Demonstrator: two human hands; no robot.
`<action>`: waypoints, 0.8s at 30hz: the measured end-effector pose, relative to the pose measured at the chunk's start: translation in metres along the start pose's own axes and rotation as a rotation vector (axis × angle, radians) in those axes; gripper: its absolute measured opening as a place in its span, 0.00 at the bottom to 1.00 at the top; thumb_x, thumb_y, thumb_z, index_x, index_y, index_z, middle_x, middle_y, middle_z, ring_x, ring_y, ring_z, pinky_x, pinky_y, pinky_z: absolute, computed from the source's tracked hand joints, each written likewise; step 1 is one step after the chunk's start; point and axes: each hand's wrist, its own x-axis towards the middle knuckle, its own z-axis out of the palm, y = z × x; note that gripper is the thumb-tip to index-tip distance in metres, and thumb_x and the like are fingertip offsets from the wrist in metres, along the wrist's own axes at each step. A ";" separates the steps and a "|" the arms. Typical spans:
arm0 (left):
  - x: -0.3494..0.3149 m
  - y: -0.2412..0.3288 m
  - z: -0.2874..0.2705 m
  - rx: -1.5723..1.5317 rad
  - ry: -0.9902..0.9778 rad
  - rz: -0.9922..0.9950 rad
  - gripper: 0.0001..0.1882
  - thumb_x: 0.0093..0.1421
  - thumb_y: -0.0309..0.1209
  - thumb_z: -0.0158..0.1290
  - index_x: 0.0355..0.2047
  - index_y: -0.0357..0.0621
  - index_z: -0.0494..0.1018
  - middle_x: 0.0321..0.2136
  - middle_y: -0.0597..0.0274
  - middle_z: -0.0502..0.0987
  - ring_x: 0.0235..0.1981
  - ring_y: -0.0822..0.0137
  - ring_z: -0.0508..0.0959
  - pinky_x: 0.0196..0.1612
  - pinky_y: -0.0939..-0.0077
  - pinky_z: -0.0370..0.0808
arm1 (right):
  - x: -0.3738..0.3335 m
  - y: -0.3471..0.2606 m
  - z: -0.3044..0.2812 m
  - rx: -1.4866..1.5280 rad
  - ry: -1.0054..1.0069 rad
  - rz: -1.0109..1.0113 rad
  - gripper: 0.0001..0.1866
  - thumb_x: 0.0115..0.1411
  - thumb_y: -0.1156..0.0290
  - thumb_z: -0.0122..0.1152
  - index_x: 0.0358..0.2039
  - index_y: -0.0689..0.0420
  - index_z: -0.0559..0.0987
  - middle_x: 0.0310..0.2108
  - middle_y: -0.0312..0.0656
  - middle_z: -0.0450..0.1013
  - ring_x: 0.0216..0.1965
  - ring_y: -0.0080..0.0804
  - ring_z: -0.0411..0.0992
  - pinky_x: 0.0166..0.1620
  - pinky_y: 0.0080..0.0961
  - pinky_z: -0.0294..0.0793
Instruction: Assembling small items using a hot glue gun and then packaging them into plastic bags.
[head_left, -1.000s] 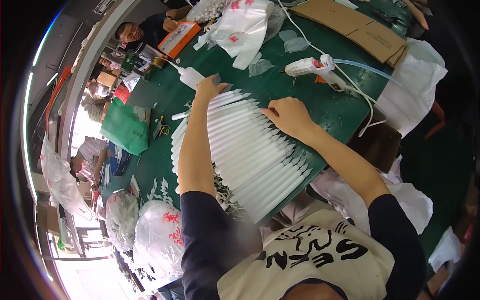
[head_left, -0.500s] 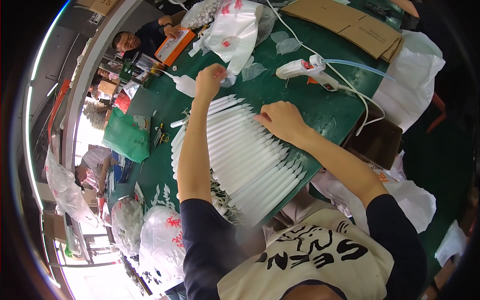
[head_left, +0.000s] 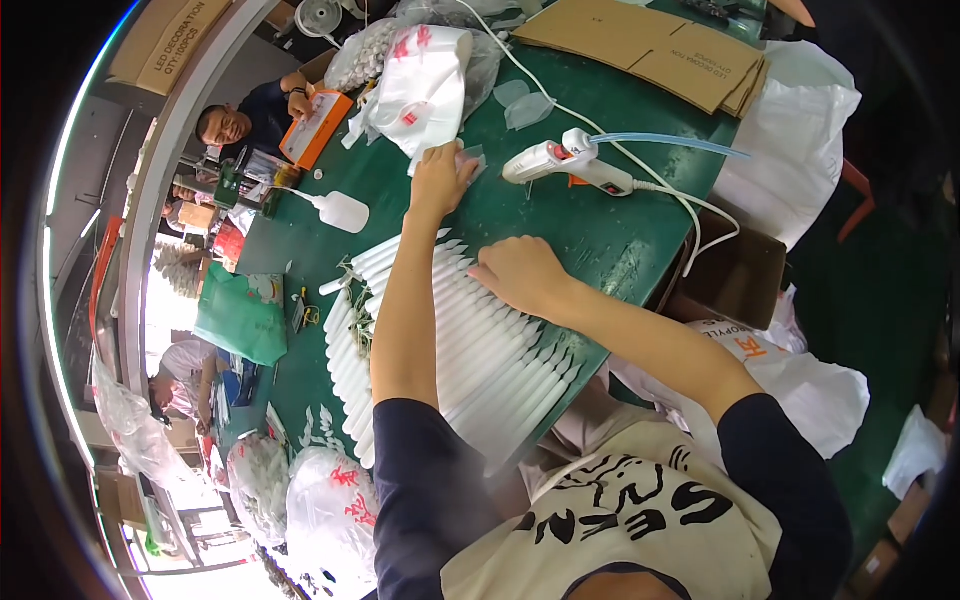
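Several white taper candles [head_left: 480,350] with pointed tips lie side by side on the green table. My left hand [head_left: 440,185] reaches past their far end, fingers curled down over a thin translucent plastic piece [head_left: 474,163] beside a white plastic bag [head_left: 425,85]. Its fingertips are partly hidden, so a firm hold on the piece is not visible. My right hand [head_left: 525,275] is closed at the candle tips, thumb towards them; whatever lies within its fingers does not show. Thin wires [head_left: 360,318] lie among the candles by my left forearm.
A white glue gun [head_left: 565,165] with cable and blue-tinted stick lies beyond my right hand. A white squeeze bottle [head_left: 342,212] stands left of my left hand. Flat cardboard [head_left: 650,50] covers the far right. A green bag [head_left: 240,315] lies left; people sit across the table.
My left hand has moved right and away from me, to the translucent plastic piece near the white bag. The head view has shifted; my right hand stays near the candle tips.
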 end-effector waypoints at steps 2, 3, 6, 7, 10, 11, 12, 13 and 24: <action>0.002 0.003 -0.006 0.105 -0.197 -0.212 0.21 0.54 0.45 0.49 0.40 0.42 0.68 0.38 0.54 0.73 0.44 0.51 0.69 0.46 0.61 0.66 | 0.000 0.002 0.004 0.012 0.031 0.002 0.16 0.55 0.59 0.52 0.19 0.57 0.74 0.20 0.45 0.72 0.24 0.45 0.72 0.29 0.38 0.70; 0.001 -0.001 -0.005 0.107 -0.201 -0.211 0.21 0.54 0.45 0.49 0.40 0.42 0.68 0.38 0.54 0.73 0.44 0.51 0.69 0.46 0.61 0.66 | 0.000 0.001 0.005 0.023 0.062 -0.005 0.16 0.54 0.59 0.52 0.18 0.58 0.75 0.20 0.45 0.72 0.24 0.46 0.71 0.29 0.38 0.70; -0.003 -0.015 -0.003 0.045 -0.161 -0.285 0.24 0.53 0.47 0.50 0.42 0.42 0.67 0.40 0.52 0.73 0.45 0.51 0.69 0.46 0.60 0.66 | 0.000 -0.003 0.000 0.021 -0.003 0.006 0.15 0.54 0.59 0.52 0.19 0.57 0.75 0.20 0.45 0.72 0.24 0.45 0.72 0.29 0.38 0.70; -0.003 -0.020 -0.003 0.046 -0.162 -0.283 0.24 0.53 0.47 0.50 0.42 0.42 0.67 0.40 0.52 0.73 0.45 0.51 0.69 0.46 0.60 0.66 | 0.001 -0.004 0.001 0.022 -0.001 0.008 0.15 0.54 0.59 0.52 0.19 0.57 0.75 0.20 0.45 0.72 0.24 0.45 0.72 0.29 0.38 0.70; -0.001 -0.022 -0.002 -0.007 -0.165 -0.288 0.22 0.53 0.42 0.52 0.44 0.42 0.66 0.41 0.53 0.73 0.44 0.51 0.69 0.46 0.60 0.66 | 0.000 -0.003 0.000 0.022 -0.005 -0.001 0.15 0.54 0.59 0.52 0.20 0.57 0.75 0.20 0.45 0.72 0.25 0.44 0.72 0.30 0.37 0.70; 0.000 -0.023 -0.002 -0.021 -0.121 -0.252 0.20 0.53 0.39 0.52 0.43 0.42 0.67 0.40 0.52 0.73 0.43 0.51 0.70 0.45 0.61 0.67 | 0.000 -0.003 0.000 0.024 -0.022 0.000 0.15 0.54 0.59 0.52 0.21 0.57 0.75 0.20 0.44 0.72 0.25 0.44 0.72 0.30 0.37 0.70; 0.000 -0.024 -0.002 -0.035 -0.076 -0.215 0.18 0.53 0.36 0.52 0.43 0.42 0.67 0.40 0.52 0.73 0.42 0.50 0.70 0.45 0.62 0.67 | 0.000 -0.004 0.000 0.026 -0.038 -0.001 0.14 0.54 0.59 0.52 0.21 0.57 0.75 0.20 0.44 0.72 0.25 0.44 0.72 0.29 0.37 0.70; -0.002 -0.025 -0.002 -0.030 -0.077 -0.217 0.18 0.53 0.36 0.52 0.43 0.42 0.67 0.40 0.52 0.73 0.42 0.50 0.70 0.45 0.62 0.67 | 0.000 -0.005 0.001 0.030 -0.038 -0.004 0.14 0.54 0.59 0.52 0.21 0.57 0.75 0.20 0.44 0.72 0.25 0.44 0.72 0.29 0.37 0.70; -0.006 -0.013 -0.003 0.021 -0.053 -0.106 0.06 0.49 0.25 0.45 0.28 0.41 0.70 0.30 0.49 0.71 0.32 0.47 0.73 0.38 0.58 0.70 | -0.001 -0.005 0.000 0.033 0.027 -0.040 0.13 0.52 0.62 0.57 0.20 0.58 0.76 0.20 0.45 0.73 0.24 0.41 0.74 0.28 0.33 0.72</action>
